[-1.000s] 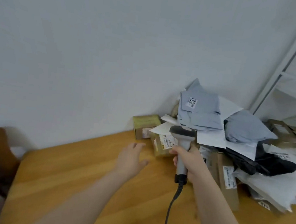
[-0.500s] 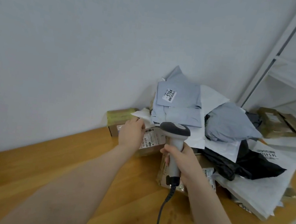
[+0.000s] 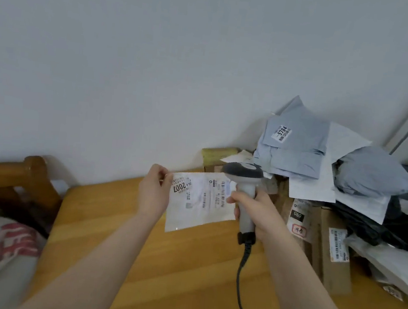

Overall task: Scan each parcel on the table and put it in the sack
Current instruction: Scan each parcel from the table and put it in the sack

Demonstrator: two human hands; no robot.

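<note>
Left hand [image 3: 155, 192] pinched the white parcel [image 3: 200, 201] by its left edge, above the tabletop [image 3: 172, 277]. Right hand [image 3: 255, 210] gripped the scanner [image 3: 244, 183], just right of the parcel.

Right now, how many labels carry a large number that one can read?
3: 2007 on the white parcel in the left hand; 5784 on the grey bag atop the pile; 060 on the brown box. The pile may hide more.
</note>
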